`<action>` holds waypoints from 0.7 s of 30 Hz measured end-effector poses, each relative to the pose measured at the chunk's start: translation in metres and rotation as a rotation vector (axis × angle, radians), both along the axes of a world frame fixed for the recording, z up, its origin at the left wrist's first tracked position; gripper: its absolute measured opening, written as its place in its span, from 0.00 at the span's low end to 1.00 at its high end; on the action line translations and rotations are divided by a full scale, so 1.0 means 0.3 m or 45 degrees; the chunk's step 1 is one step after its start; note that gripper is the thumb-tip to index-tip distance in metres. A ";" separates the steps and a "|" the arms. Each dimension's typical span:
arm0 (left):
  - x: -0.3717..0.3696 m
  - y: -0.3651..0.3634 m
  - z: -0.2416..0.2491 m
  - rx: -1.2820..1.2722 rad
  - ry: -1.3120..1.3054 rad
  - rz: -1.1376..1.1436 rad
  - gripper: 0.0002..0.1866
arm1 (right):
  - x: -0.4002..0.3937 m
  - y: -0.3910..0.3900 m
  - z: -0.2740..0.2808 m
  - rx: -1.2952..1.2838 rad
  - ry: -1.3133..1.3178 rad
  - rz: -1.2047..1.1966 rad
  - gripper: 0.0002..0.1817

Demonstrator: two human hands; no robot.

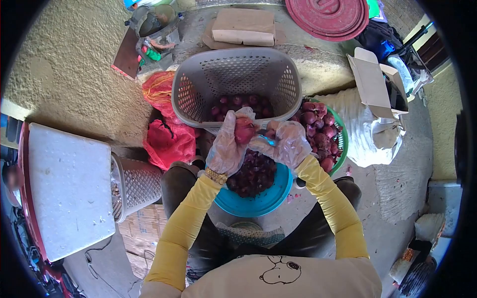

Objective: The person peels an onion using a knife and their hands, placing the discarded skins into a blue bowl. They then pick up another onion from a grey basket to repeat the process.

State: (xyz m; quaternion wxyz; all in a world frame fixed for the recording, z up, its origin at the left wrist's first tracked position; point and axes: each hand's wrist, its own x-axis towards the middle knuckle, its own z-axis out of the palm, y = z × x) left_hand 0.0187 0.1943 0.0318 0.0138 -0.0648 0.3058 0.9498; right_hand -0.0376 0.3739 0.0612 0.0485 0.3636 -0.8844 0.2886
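Observation:
My left hand (pixel 226 144), in a clear plastic glove, is closed around a red onion (pixel 245 130). My right hand (pixel 289 143), gloved the same way, is closed on a small blue tool (pixel 268 139) beside the onion; its blade or tip cannot be made out. Below both hands is a blue basin (pixel 229 202) with dark red onion skins (pixel 252 176) in it. Just beyond them stands a grey perforated basket (pixel 236 59) holding several red onions (pixel 242 104). To the right, a green basket (pixel 343 124) is heaped with more red onions (pixel 325 131).
Red mesh sacks (pixel 171 141) lie left of the grey basket. A white sack (pixel 365 131) with an open carton (pixel 372 84) is at right. At left are a white foam lid (pixel 69 191) and a pale basket (pixel 139 184). A dark red lid (pixel 328 17) lies behind.

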 end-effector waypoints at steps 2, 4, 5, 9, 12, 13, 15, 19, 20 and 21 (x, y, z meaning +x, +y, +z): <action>0.000 0.008 -0.005 -0.018 0.004 -0.014 0.28 | -0.005 -0.005 -0.011 -0.169 0.006 -0.031 0.31; 0.000 0.008 -0.014 -0.040 0.007 -0.028 0.29 | -0.013 -0.003 -0.015 -0.098 0.055 -0.064 0.32; 0.001 0.006 -0.025 -0.055 0.017 -0.033 0.28 | -0.015 -0.003 -0.017 -0.027 0.105 -0.093 0.34; 0.007 0.020 0.001 -0.176 0.028 -0.061 0.30 | -0.012 0.007 0.002 -0.029 0.014 -0.113 0.35; 0.004 0.015 -0.012 -0.176 0.032 -0.058 0.30 | -0.011 0.006 0.007 0.022 -0.015 -0.125 0.36; 0.002 0.011 -0.019 -0.176 0.032 -0.058 0.30 | -0.013 0.004 -0.002 0.002 0.010 -0.105 0.36; -0.001 0.003 -0.025 -0.246 0.063 -0.071 0.29 | -0.014 0.001 -0.006 -0.018 0.035 -0.082 0.36; 0.005 0.001 -0.011 -0.274 0.064 -0.053 0.29 | -0.012 0.000 -0.007 -0.008 0.045 -0.088 0.34; 0.006 0.001 -0.007 -0.268 0.074 -0.059 0.29 | -0.011 0.000 -0.008 -0.011 0.064 -0.094 0.34; 0.005 0.003 -0.006 -0.261 0.083 -0.065 0.29 | -0.012 0.001 -0.008 -0.010 0.063 -0.094 0.34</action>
